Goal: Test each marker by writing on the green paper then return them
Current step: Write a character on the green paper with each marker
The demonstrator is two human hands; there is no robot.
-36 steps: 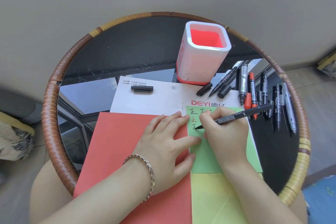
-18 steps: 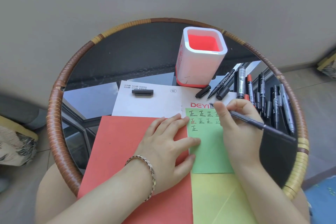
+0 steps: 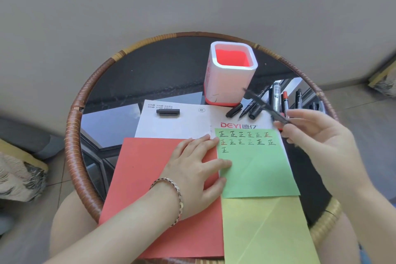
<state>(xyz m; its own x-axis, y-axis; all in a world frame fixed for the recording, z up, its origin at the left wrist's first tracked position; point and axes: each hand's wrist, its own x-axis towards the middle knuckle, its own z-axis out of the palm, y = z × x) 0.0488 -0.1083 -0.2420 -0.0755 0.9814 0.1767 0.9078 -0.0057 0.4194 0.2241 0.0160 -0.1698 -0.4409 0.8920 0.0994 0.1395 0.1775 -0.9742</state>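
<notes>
Pressing the left hand [image 3: 192, 169], fingers spread flat, on the red paper [image 3: 145, 178], fingertips touching the left edge of the green paper [image 3: 257, 173]. Leaving a loose black cap [image 3: 167, 112] lying on the white sheet [image 3: 182, 124] behind. Pinching a black marker [image 3: 262, 104] in the right hand [image 3: 317, 137], held clear of the green paper just past its upper right corner, far end slanting toward the cup [image 3: 232, 75], more markers [image 3: 276, 96] lying underneath.

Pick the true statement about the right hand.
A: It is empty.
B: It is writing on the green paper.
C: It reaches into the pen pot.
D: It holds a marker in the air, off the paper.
D: the right hand pinches a marker in the air, with the tip clear of the green paper.
</notes>
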